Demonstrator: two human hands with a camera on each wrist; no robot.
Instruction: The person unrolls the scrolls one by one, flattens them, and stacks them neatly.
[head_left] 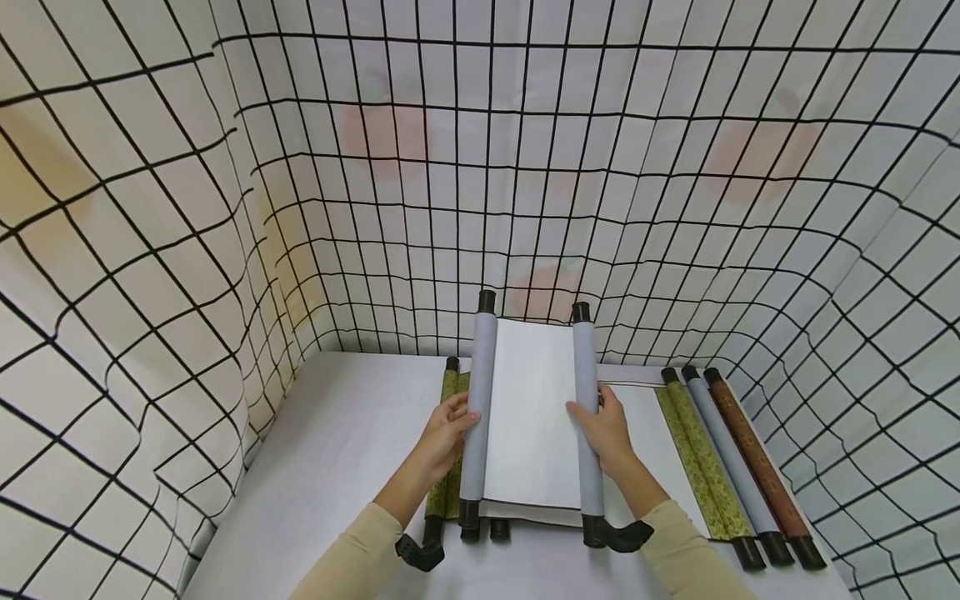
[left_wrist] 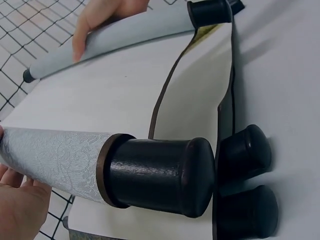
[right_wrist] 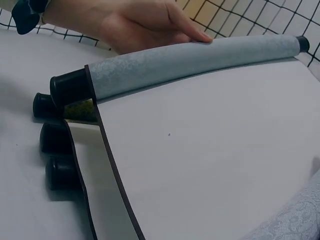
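A hanging scroll (head_left: pixel 531 408) with pale blue-grey patterned rolls and black end knobs is held partly unrolled, its blank white sheet facing up. My left hand (head_left: pixel 447 433) grips the left roll, thumb on top and fingers beneath. On the right roll, my right hand (head_left: pixel 606 429) holds on in the same way, thumb on the near face. In the left wrist view, the left roll's black knob (left_wrist: pixel 160 172) is close to the camera. Seen from the right wrist, the left hand (right_wrist: pixel 145 25) lies along the far roll. Fingers under the rolls are partly hidden.
Beneath lies another white sheet with a green roll (head_left: pixel 448 433) at left and a green patterned roll (head_left: pixel 705 467) at right. Further right lie a grey-blue roll (head_left: pixel 735 458) and a brown roll (head_left: pixel 765 467). Black wire mesh (head_left: pixel 525 192) encloses the white table (head_left: pixel 322 467).
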